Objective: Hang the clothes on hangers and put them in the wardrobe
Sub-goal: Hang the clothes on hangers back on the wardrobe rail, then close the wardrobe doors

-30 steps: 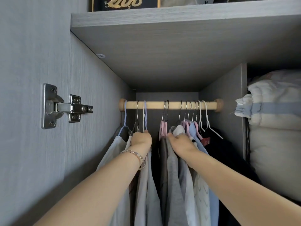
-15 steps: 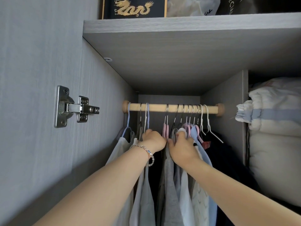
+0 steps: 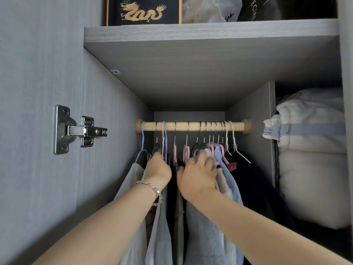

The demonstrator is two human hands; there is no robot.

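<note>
A wooden rail crosses the wardrobe and carries several hangers with clothes. My left hand grips the top of a pale garment at the neck of a white and blue hanger. My right hand lies with spread fingers on the tops of the grey and light blue shirts, below pink hangers. Between my hands there is a narrow dark gap. Dark clothes hang at the far right, with an empty white hanger beside them.
The grey wardrobe side with a metal hinge stands close on the left. A shelf above holds a black box with a gold dragon and bags. Folded bedding fills the right compartment.
My hands, which were almost touching half a second ago, have drawn slightly apart. The pink hangers have spread along the rail. My view has tilted upward.
</note>
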